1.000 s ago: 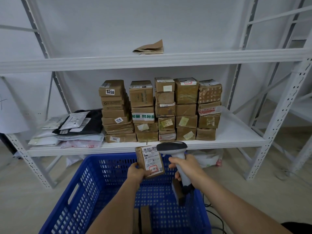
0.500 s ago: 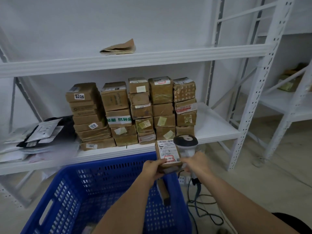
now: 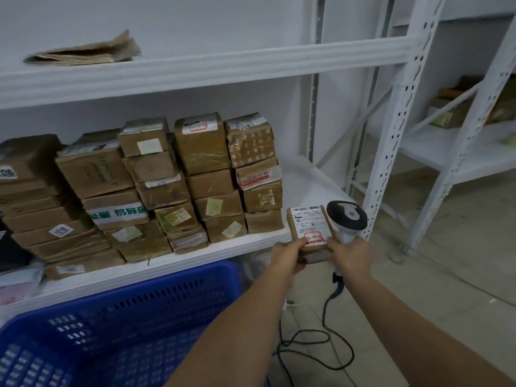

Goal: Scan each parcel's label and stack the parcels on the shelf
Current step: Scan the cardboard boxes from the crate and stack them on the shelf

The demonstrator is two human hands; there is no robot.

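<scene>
Now both the left hand (image 3: 286, 256) and right hand (image 3: 349, 254) grip the parcel (image 3: 308, 229) between them.

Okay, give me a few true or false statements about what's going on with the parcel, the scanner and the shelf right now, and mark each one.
1. Both hands touch the small parcel. True: left hand and right hand hold its lower edge.
2. The scanner lies in the blue crate. False: the right hand grips it.
3. The parcel's label faces the camera. True.
4. The shelf right of the stacked boxes is full. False: bare shelf shows there.
5. The scanner is cordless. False: a black cable trails to the floor.
</scene>
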